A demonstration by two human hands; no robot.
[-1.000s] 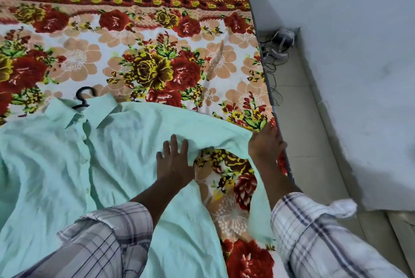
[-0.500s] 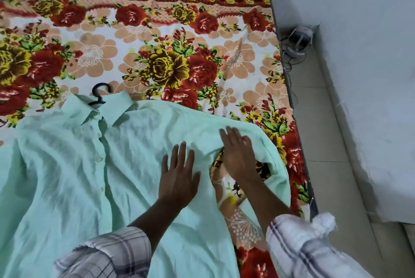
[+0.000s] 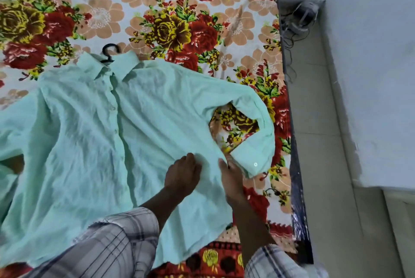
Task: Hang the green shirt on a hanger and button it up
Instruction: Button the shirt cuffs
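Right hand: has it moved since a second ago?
Yes. The right hand left the mattress edge and came inward, now beside the left hand at the green shirt's side.

Centre frame: green shirt (image 3: 134,131) is laid flat on floral bedsheet (image 3: 179,8), hanger (image 3: 109,52) hook seen at collar. Lower centre: fabric is gripped by left hand (image 3: 183,174), cuff (image 3: 253,161) by right hand (image 3: 231,179).

Hanger (image 3: 109,53) body hidden inside green shirt (image 3: 89,131); shirt cut by left edge; right hand (image 3: 232,179) fingers partly under cuff (image 3: 253,161).
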